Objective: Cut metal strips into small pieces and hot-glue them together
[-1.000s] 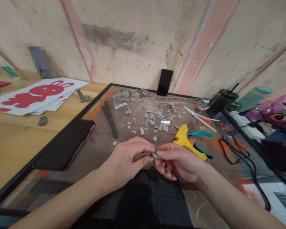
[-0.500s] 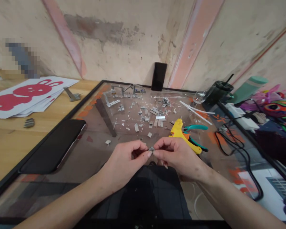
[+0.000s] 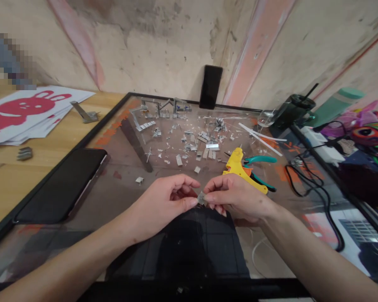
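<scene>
Between thumb and fingers of my right hand is a small flat grey piece, pinched by its edge. My left hand faces it from the other side, with the thumb tip at the edge of the piece and the index finger lifted away from the thumb. Both hands are above the near part of the glass tabletop. Just beyond my right hand lies a yellow-handled hand tool, next to teal-handled pliers. Loose grey pieces and small scraps are scattered past my fingers.
A dark phone lies at the left, and another phone leans on the wall. Small grey assembled structures stand at the back. To the right are black cables, a power strip, a dark cup and a teal bottle.
My left index finger has lifted off the small grey piece and spread from the thumb. The piece now shows more of its face, in my right fingers. The view has tilted down slightly.
</scene>
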A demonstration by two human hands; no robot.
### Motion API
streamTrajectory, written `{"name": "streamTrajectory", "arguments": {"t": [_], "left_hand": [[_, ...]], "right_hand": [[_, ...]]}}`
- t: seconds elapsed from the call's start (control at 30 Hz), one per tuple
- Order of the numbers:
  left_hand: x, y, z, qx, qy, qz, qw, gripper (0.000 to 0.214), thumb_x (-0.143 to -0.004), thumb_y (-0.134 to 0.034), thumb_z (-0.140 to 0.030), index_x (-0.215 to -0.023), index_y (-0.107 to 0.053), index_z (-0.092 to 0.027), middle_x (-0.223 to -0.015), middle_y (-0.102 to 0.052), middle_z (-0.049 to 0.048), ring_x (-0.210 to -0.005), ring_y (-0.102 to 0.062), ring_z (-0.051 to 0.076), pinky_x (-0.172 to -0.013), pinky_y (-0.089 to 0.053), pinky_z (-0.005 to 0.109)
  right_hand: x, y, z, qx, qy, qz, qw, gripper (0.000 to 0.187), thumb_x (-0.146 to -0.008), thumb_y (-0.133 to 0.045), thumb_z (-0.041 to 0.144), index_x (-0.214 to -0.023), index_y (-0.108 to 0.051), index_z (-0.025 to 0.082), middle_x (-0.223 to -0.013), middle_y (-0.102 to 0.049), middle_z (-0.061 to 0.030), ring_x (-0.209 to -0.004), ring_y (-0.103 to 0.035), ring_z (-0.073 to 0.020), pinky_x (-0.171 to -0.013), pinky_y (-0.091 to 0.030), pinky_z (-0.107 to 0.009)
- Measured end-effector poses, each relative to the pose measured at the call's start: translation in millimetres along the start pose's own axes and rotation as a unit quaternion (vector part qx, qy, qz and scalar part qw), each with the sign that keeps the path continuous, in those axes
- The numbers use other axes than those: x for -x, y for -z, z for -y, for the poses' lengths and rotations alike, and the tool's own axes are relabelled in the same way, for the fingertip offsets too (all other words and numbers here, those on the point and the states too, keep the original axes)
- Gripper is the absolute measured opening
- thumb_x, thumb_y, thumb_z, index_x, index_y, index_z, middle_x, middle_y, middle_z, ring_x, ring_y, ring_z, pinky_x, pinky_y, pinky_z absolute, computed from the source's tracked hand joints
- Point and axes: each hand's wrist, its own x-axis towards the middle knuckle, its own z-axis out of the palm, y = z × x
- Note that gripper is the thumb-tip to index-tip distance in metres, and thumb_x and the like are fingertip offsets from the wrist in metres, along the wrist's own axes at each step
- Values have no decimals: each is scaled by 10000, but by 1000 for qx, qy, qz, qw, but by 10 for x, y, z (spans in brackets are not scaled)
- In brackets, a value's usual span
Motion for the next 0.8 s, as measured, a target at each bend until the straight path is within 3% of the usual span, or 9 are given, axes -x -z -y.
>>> {"name": "streamTrajectory", "arguments": {"t": [0.13, 0.27, 0.43, 0.53, 0.7, 0.8], "left_hand": [[19, -54, 11, 36, -14, 6, 999, 226, -728, -577, -157, -943, -629, -202, -804, -658, -33, -750, -594, 94, -684, -451, 203], [31, -65, 29, -33, -35, -14, 999, 154, -734, -576, -170, -864, -647, -211, -783, -642, -33, -731, -584, 98, -680, -448, 213], [19, -61, 135, -184, -69, -41, 980, 97, -738, -588, -210, -822, -638, -209, -758, -577, -28, -670, -544, 101, -627, -432, 222], [16, -84, 235, -262, -74, -46, 961, 93, -752, -572, -219, -829, -622, -207, -761, -551, -19, -686, -539, 118, -626, -427, 236], [32, -126, 308, -375, -61, -32, 925, 95, -783, -536, -231, -826, -617, -205, -760, -549, -3, -702, -538, 147, -616, -419, 259], [42, -135, 291, -407, -58, -26, 911, 107, -792, -530, -232, -844, -618, -202, -775, -559, 5, -703, -543, 154, -623, -426, 269]], "right_hand": [[-6, 15, -11, -53, -38, 29, 997, 104, -665, -663, 222, -645, -606, 137, -516, -569, 42, -404, -472, -31, -386, -360, -145], [-10, -6, -29, -46, -56, 32, 997, 95, -667, -651, 219, -647, -597, 143, -518, -559, 48, -401, -460, -31, -373, -347, -143], [-3, -4, -28, 143, -12, -23, 989, 108, -743, -587, 252, -762, -635, 157, -547, -526, 51, -456, -449, -47, -406, -334, -163], [28, 19, 11, 247, 42, -60, 966, 168, -775, -560, 304, -813, -654, 170, -605, -553, 33, -510, -473, -72, -465, -367, -196], [151, -14, 87, 328, 70, -73, 939, 184, -800, -531, 323, -806, -671, 203, -698, -640, 4, -629, -563, -132, -550, -413, -246], [261, -8, 144, 403, 93, -96, 905, 176, -806, -527, 321, -799, -671, 219, -723, -667, -1, -650, -592, -149, -588, -428, -268]]}}
